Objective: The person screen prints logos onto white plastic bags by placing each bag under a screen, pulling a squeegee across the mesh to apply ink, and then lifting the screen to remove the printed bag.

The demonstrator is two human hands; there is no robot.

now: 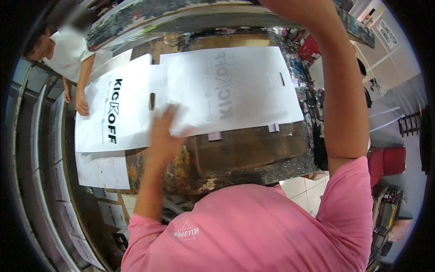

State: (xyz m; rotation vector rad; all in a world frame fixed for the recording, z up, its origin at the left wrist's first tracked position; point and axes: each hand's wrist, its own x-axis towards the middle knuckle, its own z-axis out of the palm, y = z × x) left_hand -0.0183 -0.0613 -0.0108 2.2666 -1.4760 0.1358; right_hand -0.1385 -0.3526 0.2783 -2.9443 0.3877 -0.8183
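The left hand [163,131], blurred with motion, has its fingers pinched on the lower left corner of a white plastic carrier bag [231,88] that lies flat across the middle of the paint-crusted printing worktop [235,156]. The right arm reaches up past the far edge of the worktop and its hand is out of view, so whether it is open or closed cannot be told; it seems to be up at the dark raised frame [204,18] hinged over the worktop. By my reading the step in hand is handling the sheet on the bed, either lifting a printed bag off or squaring a fresh one against the two small pale tape tabs [273,128] at its near edge (the blur leaves this open). The next move calls for a light, even pull by the corner so the thin film neither creases nor drags across the surface. The bag is matt white, with a slot handle cut near its right end and grey lettering showing faintly, as if seen through the film. A second white bag [115,109] with black lettering lies at the worktop's left edge, where another person's hand [82,106] rests on it.
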